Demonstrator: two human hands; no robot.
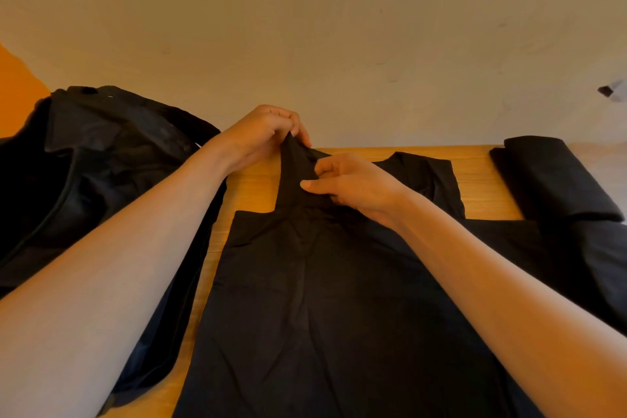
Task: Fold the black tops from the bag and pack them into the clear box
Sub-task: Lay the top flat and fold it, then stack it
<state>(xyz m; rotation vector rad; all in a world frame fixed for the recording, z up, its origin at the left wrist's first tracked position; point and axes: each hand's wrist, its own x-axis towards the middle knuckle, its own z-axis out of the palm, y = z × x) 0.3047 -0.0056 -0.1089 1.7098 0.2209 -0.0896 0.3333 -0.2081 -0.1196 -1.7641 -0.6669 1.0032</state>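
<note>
A black sleeveless top point(325, 299) lies flat on the wooden table point(481, 190), neck end away from me. My left hand point(261, 136) pinches the far tip of its left shoulder strap, lifted a little off the table. My right hand point(353, 187) pinches the same strap lower down, near where it joins the body. The right strap point(437, 180) lies flat. A dark bag point(101, 166) slumps open at the left, under my left forearm. The clear box is not in view.
More black fabric point(556, 180), folded or rolled, lies at the table's right end. The table's far edge meets a plain beige wall point(339, 44). A small dark object point(607, 91) sticks out of the wall at right.
</note>
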